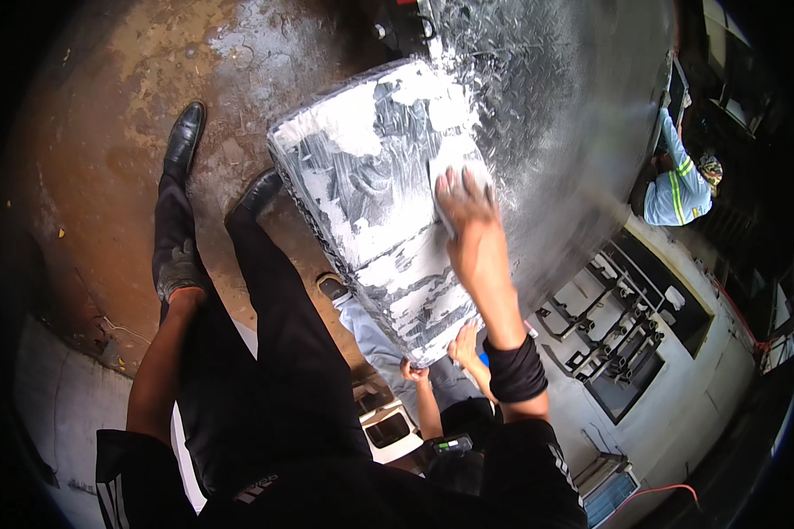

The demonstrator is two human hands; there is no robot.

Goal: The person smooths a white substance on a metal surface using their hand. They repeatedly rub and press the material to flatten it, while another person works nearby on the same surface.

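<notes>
My bare right hand [469, 201] presses a white flat pad [439, 196] onto the top of a large dark slab [362, 181]. The pad lies under the palm and fingers, so most of it is hidden. White paste or powder coats the slab in uneven smears, with dark patches showing through and a groove across its lower part. In a dark grey glove, my left hand [182, 269] rests on my left leg, away from the slab. Its fingers seem to lie loosely over the dark trousers, holding nothing that I can see.
Another person's hands [415, 370] are at the slab's lower edge. Dark tread plate [538, 115] with white residue adjoins the slab's right side. Brown stained floor [106, 203] lies left. A worker in a light blue shirt [679, 194] is at far right, near a rack of metal parts [622, 339].
</notes>
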